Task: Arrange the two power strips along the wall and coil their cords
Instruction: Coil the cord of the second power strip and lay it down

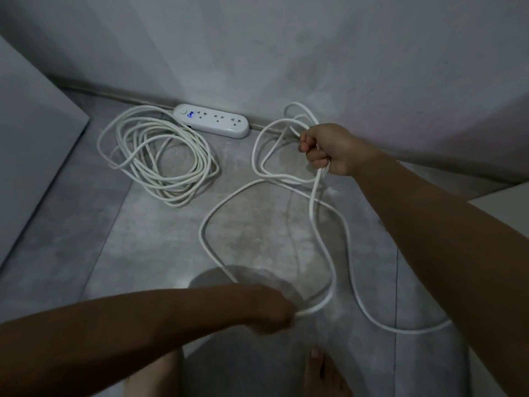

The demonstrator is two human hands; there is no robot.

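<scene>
A white power strip [212, 120] lies on the grey floor against the wall, its cord [160, 156] coiled in loose loops to its left. My right hand [326, 150] is closed around several loops of a second white cord [266, 156], held above the floor near the wall. That cord trails down in wide bends across the floor. My left hand [272, 309] grips a lower stretch of the same cord near the bottom centre. The second power strip is not in view.
A pale cabinet side [34, 144] stands at the left. A light block [503, 213] sits at the right edge. My bare feet [323, 373] show at the bottom. The wall [257, 53] runs along the back.
</scene>
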